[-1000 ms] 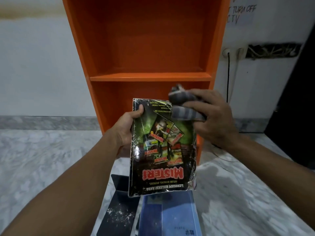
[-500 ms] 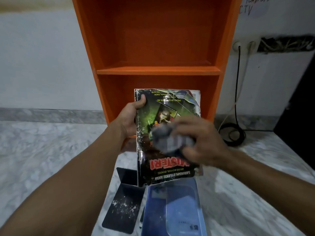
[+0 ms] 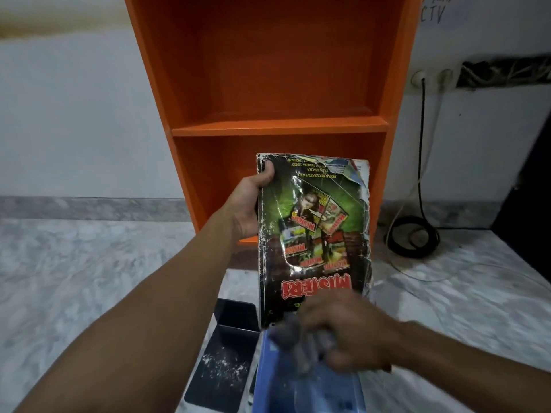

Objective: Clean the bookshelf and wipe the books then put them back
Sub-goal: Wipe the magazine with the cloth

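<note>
My left hand (image 3: 249, 201) grips the upper left edge of a worn black and green book (image 3: 314, 234) with red "MISTERI" lettering, held upright and upside down before the orange bookshelf (image 3: 280, 126). Its cover is torn at the top right. My right hand (image 3: 348, 332) is blurred at the book's bottom edge, closed around a grey striped cloth (image 3: 293, 341). Both visible shelf compartments hold nothing.
A blue book (image 3: 310, 389) lies on the marble floor under my right hand, with a dusty black book (image 3: 223, 362) to its left. A coiled black cable (image 3: 413, 236) lies right of the shelf, running up to a wall socket (image 3: 420, 80).
My right hand has swept the cloth down the cover from the top right corner to the bottom edge. My left hand kept its hold on the book.
</note>
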